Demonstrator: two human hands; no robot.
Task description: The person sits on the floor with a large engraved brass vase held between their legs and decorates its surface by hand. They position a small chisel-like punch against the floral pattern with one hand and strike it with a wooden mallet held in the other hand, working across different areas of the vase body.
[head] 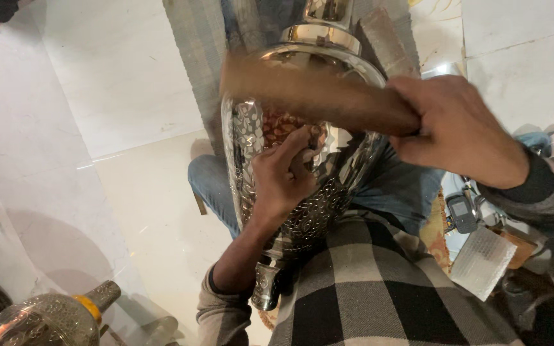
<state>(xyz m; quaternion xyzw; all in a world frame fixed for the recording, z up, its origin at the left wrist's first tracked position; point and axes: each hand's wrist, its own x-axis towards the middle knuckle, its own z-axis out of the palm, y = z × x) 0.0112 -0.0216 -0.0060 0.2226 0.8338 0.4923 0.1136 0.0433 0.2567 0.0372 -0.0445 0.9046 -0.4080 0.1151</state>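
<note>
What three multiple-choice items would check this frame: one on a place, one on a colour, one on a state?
1. Where does the large silver metal vase lie?
A. across the person's lap
B. on a shelf
C. hanging from a hook

2. What colour is the band on the neck of the second vase at lower left?
A. blue
B. orange-yellow
C. green

3. What is the right hand doing?
A. resting flat on the floor
B. gripping a wooden handle
C. holding a phone

Answers:
1 A, the vase rests over the jeans and checked shirt, with the left hand pressed against its engraved side.
2 B, an orange-yellow ring sits below that vase's neck.
3 B, the fingers are closed round the blurred brown handle above the vase.
</note>
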